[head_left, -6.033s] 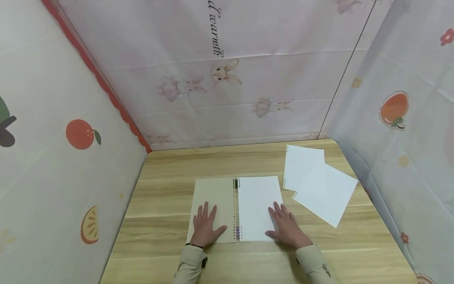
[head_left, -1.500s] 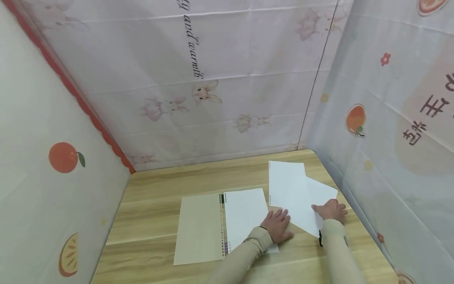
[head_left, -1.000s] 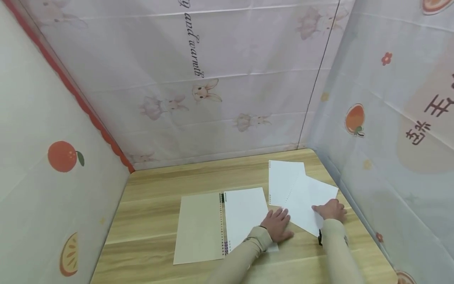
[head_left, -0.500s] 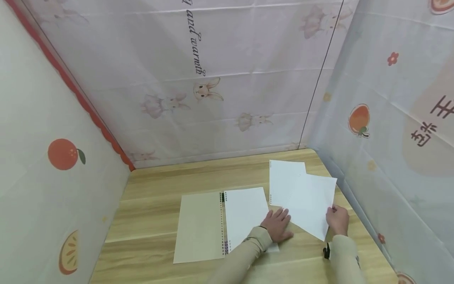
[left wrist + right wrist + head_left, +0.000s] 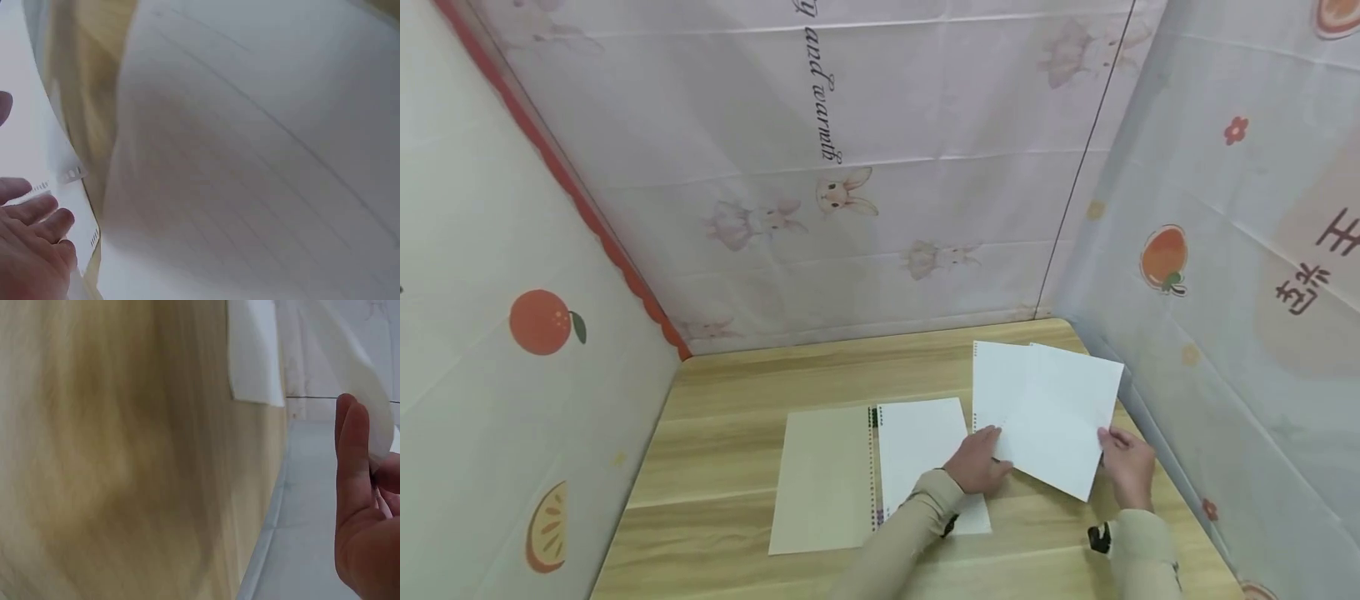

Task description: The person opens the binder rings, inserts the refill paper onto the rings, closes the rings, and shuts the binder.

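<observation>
My right hand (image 5: 1129, 467) pinches the right edge of a white loose-leaf sheet (image 5: 1060, 421) between thumb and fingers. In the right wrist view, the sheet (image 5: 365, 381) bends upward from that hand. A shadow under its lower edge shows it is raised off the table. My left hand (image 5: 979, 461) is at its lower left corner, thumb and fingers apart; the left wrist view shows the fingers (image 5: 47, 215) loosely bent near the punched edge. A second loose-leaf sheet (image 5: 996, 375) lies partly beneath. The left forearm crosses an open loose-leaf notebook's white page (image 5: 917, 442).
The notebook's tan cover (image 5: 822, 479) lies at left, with a dark clip-like piece (image 5: 875, 417) and a purple one (image 5: 880, 517) along its punched binding edge. The wooden table (image 5: 715, 467) meets printed fabric walls (image 5: 760, 283) at the back and sides.
Both hands went from the notebook to the loose sheets. The right hand shifted its hold on the upper sheet's right edge, lifting and turning it. The left hand moved up to its corner.
</observation>
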Motion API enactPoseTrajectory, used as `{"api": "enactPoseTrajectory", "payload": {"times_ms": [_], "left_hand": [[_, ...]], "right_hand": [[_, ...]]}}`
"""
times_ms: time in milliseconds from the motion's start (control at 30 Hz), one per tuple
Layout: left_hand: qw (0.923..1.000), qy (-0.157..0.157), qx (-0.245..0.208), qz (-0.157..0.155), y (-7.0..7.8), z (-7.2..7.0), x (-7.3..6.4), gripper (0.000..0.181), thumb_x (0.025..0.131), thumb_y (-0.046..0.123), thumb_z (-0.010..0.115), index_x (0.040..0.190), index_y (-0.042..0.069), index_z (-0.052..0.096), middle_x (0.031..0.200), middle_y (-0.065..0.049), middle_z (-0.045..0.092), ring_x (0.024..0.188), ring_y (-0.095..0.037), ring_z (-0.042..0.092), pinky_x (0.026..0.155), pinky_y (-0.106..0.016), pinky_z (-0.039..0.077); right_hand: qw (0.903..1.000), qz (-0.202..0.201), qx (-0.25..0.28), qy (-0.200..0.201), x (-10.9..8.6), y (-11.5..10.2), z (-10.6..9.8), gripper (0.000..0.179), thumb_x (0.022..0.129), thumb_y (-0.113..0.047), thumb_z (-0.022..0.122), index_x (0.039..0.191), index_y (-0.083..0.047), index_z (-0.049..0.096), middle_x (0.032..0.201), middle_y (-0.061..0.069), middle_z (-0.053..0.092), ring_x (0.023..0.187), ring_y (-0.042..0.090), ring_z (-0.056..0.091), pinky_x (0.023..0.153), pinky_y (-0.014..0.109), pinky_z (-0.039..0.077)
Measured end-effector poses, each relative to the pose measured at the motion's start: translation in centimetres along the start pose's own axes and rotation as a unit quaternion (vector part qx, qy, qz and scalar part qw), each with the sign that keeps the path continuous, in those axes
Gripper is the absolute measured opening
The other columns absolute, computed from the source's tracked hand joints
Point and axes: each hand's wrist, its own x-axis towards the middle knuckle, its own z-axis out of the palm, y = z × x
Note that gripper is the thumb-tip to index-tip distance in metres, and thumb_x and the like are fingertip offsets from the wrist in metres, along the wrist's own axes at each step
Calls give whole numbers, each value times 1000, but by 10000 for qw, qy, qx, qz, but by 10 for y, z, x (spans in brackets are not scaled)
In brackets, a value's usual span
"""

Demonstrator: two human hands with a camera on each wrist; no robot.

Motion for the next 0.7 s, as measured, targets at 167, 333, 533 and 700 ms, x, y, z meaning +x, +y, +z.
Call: {"api": "enactPoseTrajectory", "payload": {"times_ms": [167, 333, 533, 700], "left_hand": [[9726, 56, -2012, -1165, -2, -27, -10, 68, 105, 41, 52, 155, -3, 40, 153, -23, 54, 142, -34, 53, 117, -40, 45], [9228, 326, -3390, -1804, -15, -40, -22, 53, 104, 33, 59, 144, -1, 57, 128, -21, 72, 111, -30, 73, 92, -38, 61], [8365, 632, -4783, -2597, -36, -46, -43, 45, 99, 19, 69, 136, -6, 61, 121, -19, 74, 98, -22, 76, 73, -29, 64], [8091, 974, -4982, -2961, -53, -51, -67, 44, 97, 13, 70, 134, -8, 61, 119, -18, 74, 95, -17, 74, 71, -29, 64]], "right_hand": [[9953, 187, 904, -275, -11, -13, 6, 53, 105, -25, 59, 144, 10, 51, 108, 2, 79, 67, -9, 65, 67, 15, 59], [9919, 172, 1131, -551, -19, -22, 21, 53, 104, -25, 61, 143, 11, 52, 75, -30, 67, 67, -5, 68, 67, 16, 58], [9857, 144, 1351, -996, -23, -27, 49, 52, 104, -22, 61, 143, 12, 49, 84, -24, 71, 72, -3, 70, 70, 19, 61], [9834, 120, 1210, -1346, -29, -29, 76, 53, 104, -22, 62, 144, 11, 49, 105, -2, 80, 73, -1, 71, 71, 22, 62]]}}
